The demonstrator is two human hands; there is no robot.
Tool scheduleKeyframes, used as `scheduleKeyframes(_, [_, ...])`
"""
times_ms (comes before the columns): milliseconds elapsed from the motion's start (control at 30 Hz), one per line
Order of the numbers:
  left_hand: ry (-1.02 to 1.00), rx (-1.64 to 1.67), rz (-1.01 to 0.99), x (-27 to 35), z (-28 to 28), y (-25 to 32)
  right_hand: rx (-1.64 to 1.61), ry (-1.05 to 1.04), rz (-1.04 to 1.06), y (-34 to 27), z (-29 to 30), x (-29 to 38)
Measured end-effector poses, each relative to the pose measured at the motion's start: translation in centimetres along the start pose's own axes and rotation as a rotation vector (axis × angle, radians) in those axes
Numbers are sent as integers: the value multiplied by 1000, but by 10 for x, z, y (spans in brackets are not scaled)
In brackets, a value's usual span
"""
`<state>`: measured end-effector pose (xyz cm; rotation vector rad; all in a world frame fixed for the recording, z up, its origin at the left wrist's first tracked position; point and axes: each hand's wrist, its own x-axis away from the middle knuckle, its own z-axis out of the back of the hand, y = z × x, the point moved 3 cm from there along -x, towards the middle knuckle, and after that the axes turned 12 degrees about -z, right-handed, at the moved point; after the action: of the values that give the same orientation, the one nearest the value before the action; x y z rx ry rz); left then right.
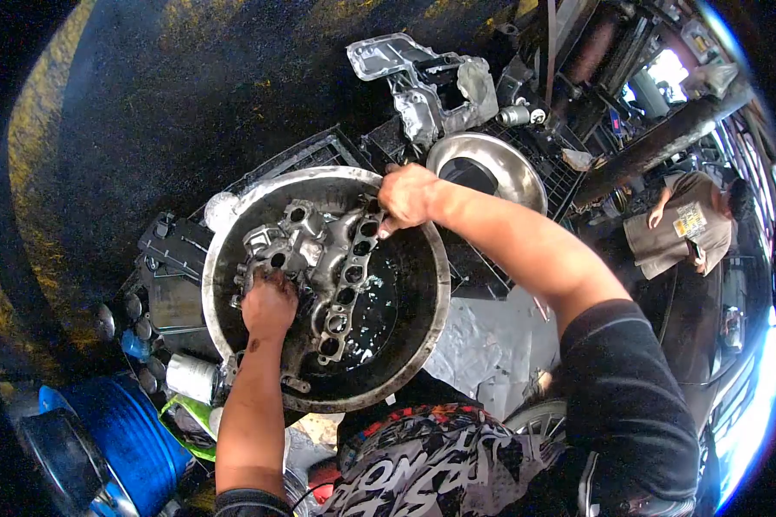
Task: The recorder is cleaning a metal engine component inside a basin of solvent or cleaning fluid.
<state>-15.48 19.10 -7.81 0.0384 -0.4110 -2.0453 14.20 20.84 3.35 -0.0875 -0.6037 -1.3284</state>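
An aluminium intake manifold (pixel 323 258) lies tilted inside a large round metal basin (pixel 441 284), its flange with a row of ports turned toward the right. Dark liquid (pixel 378 323) with shiny patches covers the basin floor beside it. My right hand (pixel 409 199) grips the flange's upper end near the basin rim, the thumb on the port face and the other fingers partly hidden behind. On the manifold's left side, my left hand (pixel 270 302) is curled over the casting below a round opening; its fingers are dark with grime and their tips are hard to make out.
A cast aluminium engine part (pixel 427 84) and a shiny steel bowl (pixel 524 171) sit beyond the basin. A white cylindrical filter (pixel 193 378) and a blue drum (pixel 113 433) are at lower left. A person (pixel 682 223) is at far right.
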Motion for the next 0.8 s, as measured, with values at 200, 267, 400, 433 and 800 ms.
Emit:
scheduleKeyframes(200, [-14,-7,-7,-1,-2,-1,-5,-4,51,11,15,-17])
scheduleKeyframes(267, [-20,3,3,-2,-5,-4,-26,-54,55,17,18,-21])
scheduleKeyframes(400, [48,-9,-26,0,1,4,-44,-143,86,27,22,-25])
scheduleKeyframes(433, [76,-7,-35,0,2,5,-44,-144,91,25,21,-27])
scheduleKeyframes(800, [61,54,62,5,14,9,-189,-129,-60,30,-4,-12])
